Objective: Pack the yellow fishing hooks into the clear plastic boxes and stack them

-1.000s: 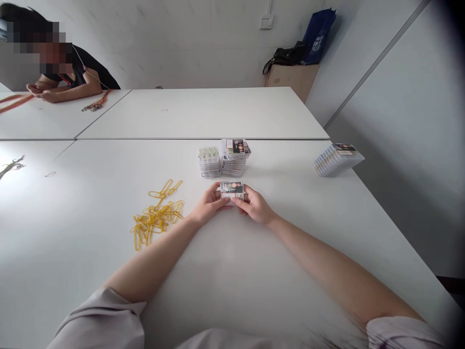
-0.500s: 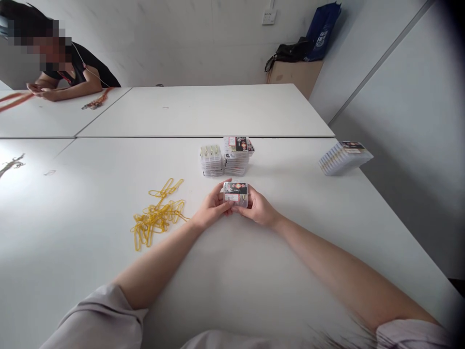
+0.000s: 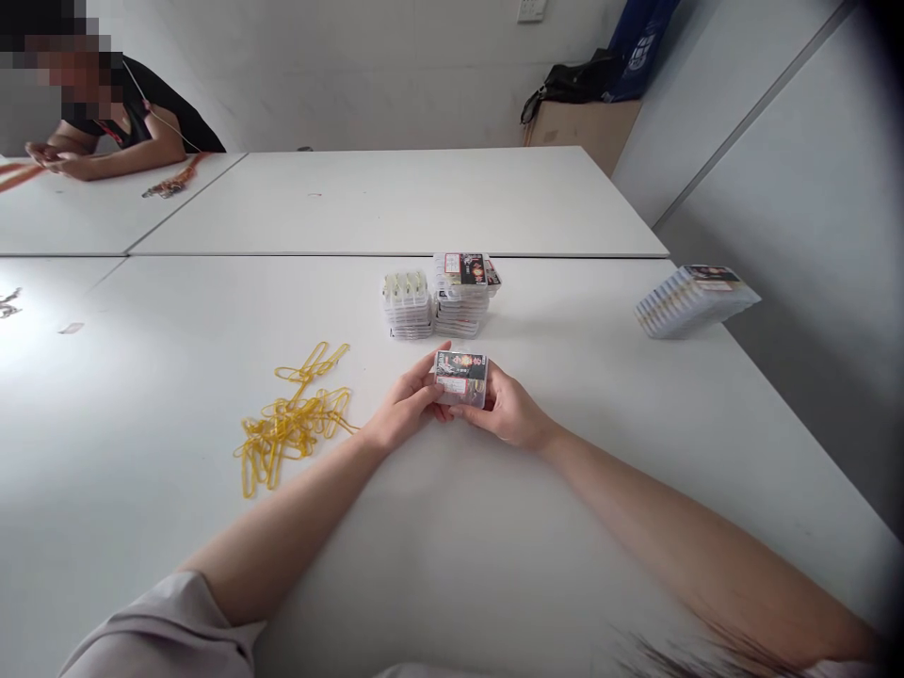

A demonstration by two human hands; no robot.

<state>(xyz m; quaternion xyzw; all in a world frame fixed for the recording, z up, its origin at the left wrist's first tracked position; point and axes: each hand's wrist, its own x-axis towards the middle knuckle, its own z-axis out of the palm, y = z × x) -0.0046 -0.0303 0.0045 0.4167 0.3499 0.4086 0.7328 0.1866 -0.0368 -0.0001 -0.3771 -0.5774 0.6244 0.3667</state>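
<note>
Between my two hands I hold a small clear plastic box (image 3: 462, 369) with a black, white and red label facing up. My left hand (image 3: 410, 405) grips its left side, thumb on the front face. My right hand (image 3: 514, 407) closes round its right side, thumb along the lower edge. Just beyond stand two stacks of like boxes: the left stack (image 3: 408, 306) shows compartments with small pale-green items, and the right stack (image 3: 462, 292) has a labelled box on top. Left of my forearm lies a loose pile of yellow rubber bands (image 3: 289, 424).
A leaning row of similar boxes (image 3: 696, 301) stands by the table's right edge. Across the joined white tables (image 3: 395, 202) a person (image 3: 141, 122) sits at far left near orange cords (image 3: 176, 179). A cardboard box (image 3: 583, 132) carrying bags stands behind.
The camera view has shifted and tilted slightly down, so the surroundings sit a little differently. My left thumb has slid a little left on the box; both hands keep their hold.
</note>
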